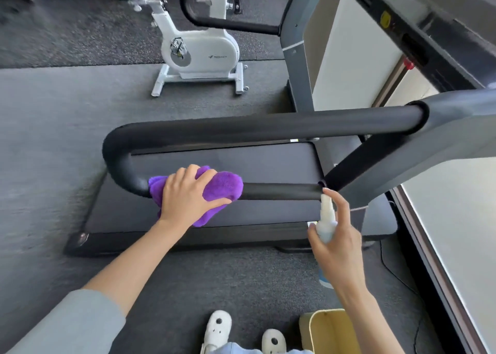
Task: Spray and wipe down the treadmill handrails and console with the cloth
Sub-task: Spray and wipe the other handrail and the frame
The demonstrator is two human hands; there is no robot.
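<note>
A black padded handrail (281, 191) loops in a U shape across the middle of the view, joined to the treadmill's grey frame. My left hand (188, 195) grips a purple cloth (222, 187) wrapped over the near bar of the handrail, just right of the bend. My right hand (338, 243) holds a small white spray bottle (326, 219) upright, index finger on its top, nozzle close to the right end of the same bar. The console (418, 39) is at the upper right, dark and blurred. A second handrail (228, 23) shows at the top.
The treadmill deck (228, 163) lies below the rail on grey carpet. A white exercise bike (198, 50) stands behind it. A yellow bin (330, 329) sits by my white shoes (217, 329) at the bottom. A white wall and skirting (456, 233) run along the right.
</note>
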